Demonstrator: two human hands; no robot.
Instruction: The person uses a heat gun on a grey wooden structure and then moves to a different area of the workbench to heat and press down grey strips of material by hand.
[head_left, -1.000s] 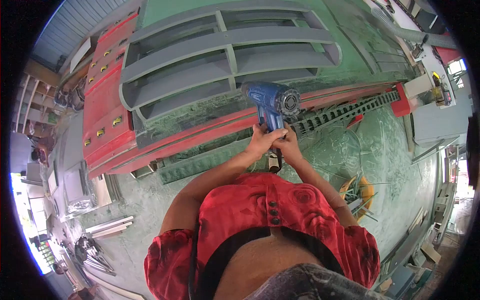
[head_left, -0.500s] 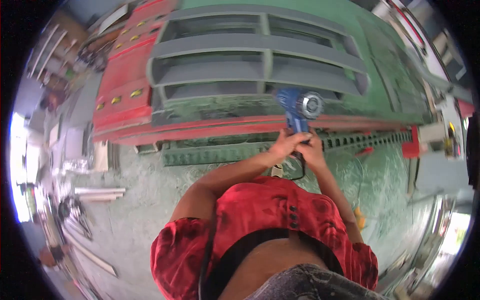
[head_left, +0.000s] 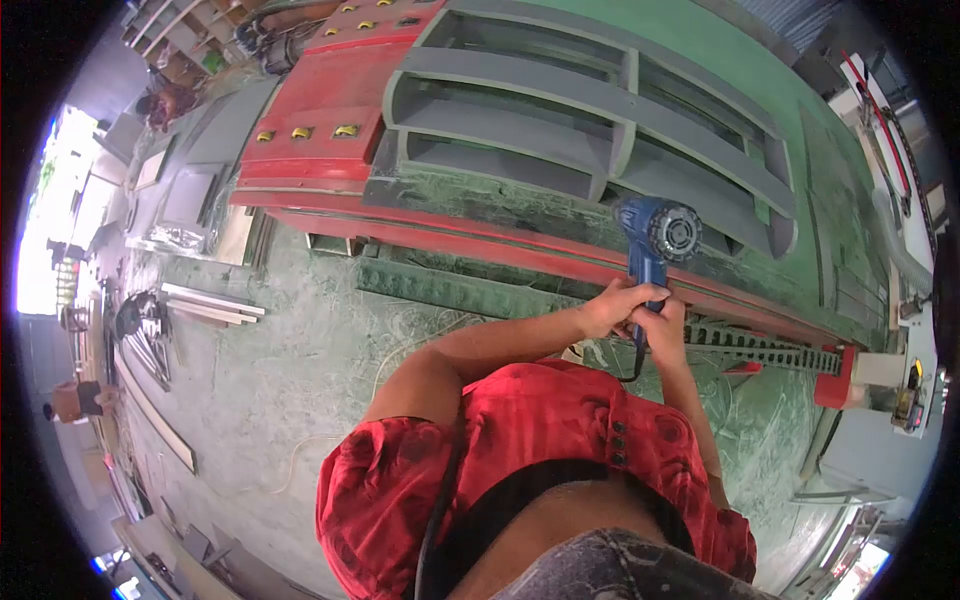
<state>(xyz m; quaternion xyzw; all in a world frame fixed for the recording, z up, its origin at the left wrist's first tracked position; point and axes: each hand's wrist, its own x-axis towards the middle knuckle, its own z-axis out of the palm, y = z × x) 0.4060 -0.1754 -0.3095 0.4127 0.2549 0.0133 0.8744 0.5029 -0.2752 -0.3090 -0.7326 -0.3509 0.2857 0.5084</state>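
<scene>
A blue heat gun [head_left: 648,232] is gripped by its handle in both hands, its round vented back facing me and its nozzle end pointing away. My left hand [head_left: 614,310] closes on the lower handle from the left. Against it, my right hand [head_left: 664,325] wraps the handle from the right. A dark cord [head_left: 638,362] hangs below the hands. Just beyond the gun lies a grey curved shelf unit [head_left: 510,125] with long open compartments; the gun hides part of its near edge.
The unit rests on a large green-topped machine bed [head_left: 720,55] with a red side [head_left: 480,235]. A perforated rail [head_left: 770,350] runs along its near side. Pale strips [head_left: 212,304] lie on the floor at left. People [head_left: 165,103] are at the far left.
My view has turned, so the shelf unit and machine now slant down to the right. The heat gun and both hands sit further right and lower in view, grip unchanged.
</scene>
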